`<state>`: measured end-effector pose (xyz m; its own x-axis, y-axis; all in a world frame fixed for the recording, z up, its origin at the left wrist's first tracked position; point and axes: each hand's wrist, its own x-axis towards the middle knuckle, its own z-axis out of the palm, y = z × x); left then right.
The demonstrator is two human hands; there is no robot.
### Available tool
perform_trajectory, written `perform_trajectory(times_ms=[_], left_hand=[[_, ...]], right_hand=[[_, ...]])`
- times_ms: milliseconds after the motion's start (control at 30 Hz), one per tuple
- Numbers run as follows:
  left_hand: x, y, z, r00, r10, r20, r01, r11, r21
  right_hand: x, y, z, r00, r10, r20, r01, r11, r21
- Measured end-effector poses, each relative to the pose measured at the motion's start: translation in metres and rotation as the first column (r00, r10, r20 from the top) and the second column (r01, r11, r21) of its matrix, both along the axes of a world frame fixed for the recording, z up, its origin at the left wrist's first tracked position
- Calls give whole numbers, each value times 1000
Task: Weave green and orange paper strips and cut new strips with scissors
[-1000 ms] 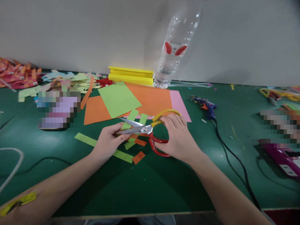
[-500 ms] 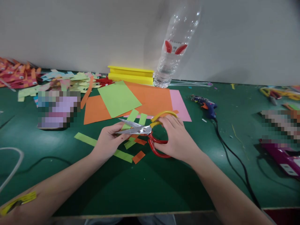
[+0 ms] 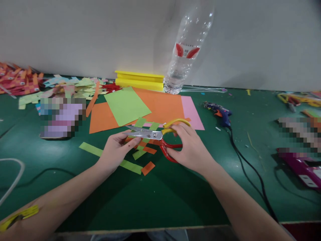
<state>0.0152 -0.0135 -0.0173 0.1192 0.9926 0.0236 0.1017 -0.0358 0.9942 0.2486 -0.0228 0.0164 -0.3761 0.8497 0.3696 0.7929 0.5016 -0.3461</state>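
Strips (image 3: 145,141), scissors (image 3: 154,135) across; table edge (image 3: 200,227) well apart

Scissors (image 3: 155,135) — yellow and red handles (image 3: 167,126), silver blades (image 3: 142,134), paper strips (image 3: 150,151) — green and orange crisscross, dark-green table (image 3: 180,204)

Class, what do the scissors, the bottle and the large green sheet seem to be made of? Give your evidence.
Scissors: silvery, shiny blades, so metal; glossy red and yellow handles, probably plastic-coated.
Bottle: clear and glossy, likely plastic; bright highlights dot its see-through body.
Green sheet: matte paper or thin card; flat, straight-edged, without glare.
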Motion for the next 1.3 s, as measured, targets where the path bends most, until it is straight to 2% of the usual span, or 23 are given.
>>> perform_trajectory(times_ms=[133, 233, 367, 467, 567, 700, 800, 933, 1033, 1300], left_hand=[[0, 1, -1, 993, 23, 112, -17, 998, -56], [-1, 3, 2, 988, 1, 155, 5, 999, -40], [-3, 3, 7, 997, -1, 71, 0, 1000, 14], [-5, 3, 11, 999, 7, -50, 0, 989, 151], [-8, 3, 14, 989, -20, -144, 68, 939, 336], [-12, 4, 16, 970, -78, -229, 187, 841, 508], [-13, 4, 16, 956, -46, -288, 218, 770, 600], [-12, 4, 17, 956, -1, -295, 200, 737, 646], [-12, 4, 16, 959, -22, -281, 200, 757, 622], [-10, -1, 20, 969, 30, -244, 105, 848, 519]], right_hand=[[3, 1, 3, 985, -55, -165, 50, 998, -34], [7, 4, 4, 959, -118, -259, 132, 991, 38], [14, 9, 5, 937, -169, -307, 197, 978, 62], [17, 12, 6, 944, -150, -292, 183, 979, 86], [16, 12, 7, 968, -160, -194, 182, 978, 98], [11, 10, 8, 990, -118, -77, 125, 987, 98], [9, 7, 8, 998, -58, -10, 59, 989, 137], [8, 3, 8, 998, -8, 59, -1, 988, 156], [8, 2, 8, 996, 37, 83, -48, 990, 132], [7, 2, 10, 991, 99, 92, -110, 986, 123]])
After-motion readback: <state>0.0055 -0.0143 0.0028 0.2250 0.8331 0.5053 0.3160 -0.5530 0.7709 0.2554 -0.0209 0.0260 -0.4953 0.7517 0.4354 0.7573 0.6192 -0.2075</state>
